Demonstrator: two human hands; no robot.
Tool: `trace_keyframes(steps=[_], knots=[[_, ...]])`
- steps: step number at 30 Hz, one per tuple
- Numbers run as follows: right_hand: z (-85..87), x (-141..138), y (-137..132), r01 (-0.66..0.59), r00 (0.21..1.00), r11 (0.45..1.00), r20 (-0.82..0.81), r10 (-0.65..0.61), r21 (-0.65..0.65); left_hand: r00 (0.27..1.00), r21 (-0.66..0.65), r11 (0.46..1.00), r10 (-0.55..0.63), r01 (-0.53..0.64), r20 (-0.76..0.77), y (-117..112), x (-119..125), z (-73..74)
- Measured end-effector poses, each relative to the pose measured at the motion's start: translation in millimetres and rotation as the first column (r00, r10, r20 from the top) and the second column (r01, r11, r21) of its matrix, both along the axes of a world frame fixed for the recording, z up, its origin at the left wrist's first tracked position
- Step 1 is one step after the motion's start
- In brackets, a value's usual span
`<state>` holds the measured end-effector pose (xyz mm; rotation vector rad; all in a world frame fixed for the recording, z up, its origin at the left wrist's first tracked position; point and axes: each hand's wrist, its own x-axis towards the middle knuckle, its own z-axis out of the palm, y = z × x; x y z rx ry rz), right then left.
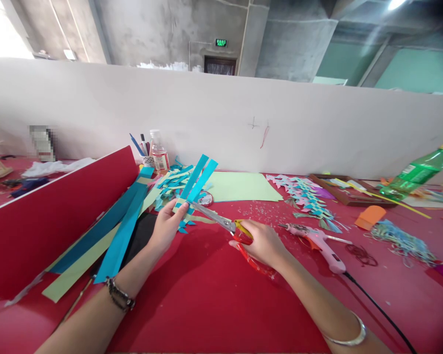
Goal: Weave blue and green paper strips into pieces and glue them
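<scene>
Left hand (169,222) up over the red table (221,295), thumb and fingers pinched narrow on the folded paper (202,180), and two blue ends stand up side by side above that grip! The paper sits near the middle of the view, raised in front of the pile (175,184) of blue and pale-green scraps. In from the other side comes the scissors (216,216), right hand (264,243) curled around the red-and-yellow handles, blades pointing left with their tips right at the paper, just beside the left thumb; whether they bite into it, I cannot tell. Dark bracelet (120,295) on the left wrist, pale bangle (349,334) on the right. Out left, long blue strips (123,231) and a green strip (81,260) lie beside the upright red board (62,221), the pen cup (147,161) and clear bottle (159,155) standing side by side beyond. Behind the scissors, a pale-green sheet (243,187) lies flat; to its right, the braids (310,199) slant across the table. Over on the right flank, a pink glue gun (319,243) rests on its side, cord trailing towards the near edge, and farther back a green bottle (417,174) leans well over beside the brown tray (349,196).
</scene>
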<state>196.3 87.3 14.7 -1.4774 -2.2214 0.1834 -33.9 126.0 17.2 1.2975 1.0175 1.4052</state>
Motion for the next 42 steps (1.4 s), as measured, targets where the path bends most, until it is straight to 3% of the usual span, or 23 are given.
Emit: trace_keyframes(steps=[25, 38, 42], knots=[[5.1, 0.6, -0.7, -0.003, 1.000, 0.998, 0.025, 0.004, -0.057, 0.992, 0.011, 1.000, 0.005, -0.004, -0.128, 0.0, -2.2, 5.5], [6.9, 1.3, -1.2, -0.011, 1.000, 0.998, 0.017, 0.012, -0.067, 0.995, -0.013, 1.000, 0.026, -0.028, -0.101, -0.9, -1.3, 8.0], [5.8, 2.4, 0.0, -0.001, 0.998, 0.998, -0.065, -0.003, -0.065, 0.999, -0.028, 0.999, 0.024, -0.025, -0.047, 1.6, -2.8, 3.7]])
